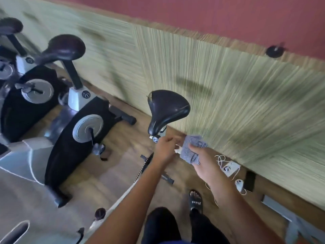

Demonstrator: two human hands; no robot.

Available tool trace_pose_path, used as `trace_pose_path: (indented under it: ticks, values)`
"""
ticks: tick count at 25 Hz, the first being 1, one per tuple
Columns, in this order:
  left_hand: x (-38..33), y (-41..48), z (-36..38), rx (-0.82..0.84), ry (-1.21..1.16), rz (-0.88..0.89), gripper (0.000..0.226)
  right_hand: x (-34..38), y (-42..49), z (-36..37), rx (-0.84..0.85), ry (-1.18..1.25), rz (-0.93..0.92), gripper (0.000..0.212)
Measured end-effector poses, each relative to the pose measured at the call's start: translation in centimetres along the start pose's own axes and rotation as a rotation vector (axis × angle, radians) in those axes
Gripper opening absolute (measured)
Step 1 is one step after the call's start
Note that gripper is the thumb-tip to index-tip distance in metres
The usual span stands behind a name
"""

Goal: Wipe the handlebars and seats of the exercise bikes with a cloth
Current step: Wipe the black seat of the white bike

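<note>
The head view is smeared by motion, mostly on the left side and along the wall. Just below the frame's centre, the right grip (206, 164), a bare hand, holds a grey-blue cloth (192, 149). The cloth is draped over its fingers and the thumb presses on top. The left grip (165, 148) sits just beside the cloth's left edge with its fingers curled. A small white scrap shows between them, and blur hides whether those fingers pinch the cloth or only touch it.

Right above both grips stands the nearest bike's black seat (167, 110). Its nose points down toward the hands, and the cloth is close to the seat but clear of it. Its post and frame are mostly hidden behind the forearms.

A second exercise bike (82, 120), with its own dark seat (65, 48), stands at centre left. A third seat (10, 26) is cut off in the upper left corner. A grey housing (22, 159) fills the lower left and is too blurred to identify.

On the wooden floor (123, 166) at lower right lie white chargers and cables (230, 168), close to the green textured wall panel (246, 103). A black sandal (196, 202) printed JEANE shows at the bottom centre. The dark trouser legs beside it are cropped by the frame edge.
</note>
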State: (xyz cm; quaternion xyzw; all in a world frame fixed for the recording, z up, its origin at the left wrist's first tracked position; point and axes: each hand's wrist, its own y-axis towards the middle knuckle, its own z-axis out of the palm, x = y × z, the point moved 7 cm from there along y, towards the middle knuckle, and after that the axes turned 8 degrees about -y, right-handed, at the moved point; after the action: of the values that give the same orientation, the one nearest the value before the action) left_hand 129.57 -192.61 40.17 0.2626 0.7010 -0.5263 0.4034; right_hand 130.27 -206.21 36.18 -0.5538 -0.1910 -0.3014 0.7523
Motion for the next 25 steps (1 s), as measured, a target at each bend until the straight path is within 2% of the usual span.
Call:
trace_pose_path:
  ticks: [4, 7, 9, 12, 14, 15, 18, 21, 23, 25]
  values:
    - [0.8, 6.7, -5.6, -0.310, 0.009, -0.075, 0.020, -0.8, 6.9, 3.1, -0.151, -0.207, 0.050, 0.021]
    - [0.8, 12.0, -9.1, -0.401, 0.087, -0.113, 0.025, -2.6, 10.9, 6.4, -0.246, -0.242, 0.098, 0.010]
    - [1.2, 15.6, -9.7, -0.302, 0.121, -0.172, 0.030, -3.2, 12.6, 8.9, -0.322, -0.263, 0.090, 0.010]
    - [2.5, 19.6, -8.9, -0.092, 0.108, -0.295, 0.039, -4.4, 14.6, 13.0, -0.348, -0.190, 0.093, 0.031]
    - [3.4, 20.7, -8.0, 0.005, 0.161, -0.376, 0.037, -4.0, 16.2, 14.6, -0.397, -0.171, 0.002, 0.033]
    - [3.7, 21.1, -7.9, 0.015, 0.231, -0.358, 0.035, -3.4, 17.2, 14.6, -0.440, -0.174, -0.064, 0.031]
    - [4.2, 21.4, -7.8, 0.017, 0.111, -0.360, 0.035, -1.2, 18.7, 13.9, -0.572, -0.220, -0.212, 0.050]
    - [4.1, 22.3, -8.2, 0.019, 0.085, -0.372, 0.019, -2.9, 17.2, 14.9, -0.499, -0.394, -0.300, 0.071]
    - [3.7, 22.8, -8.5, 0.026, 0.094, -0.382, 0.022, -4.4, 16.5, 15.9, -0.435, -0.526, -0.385, 0.070]
    - [3.6, 22.9, -8.5, 0.047, 0.100, -0.366, 0.012, -4.3, 18.0, 14.9, -0.447, -0.526, -0.424, 0.068]
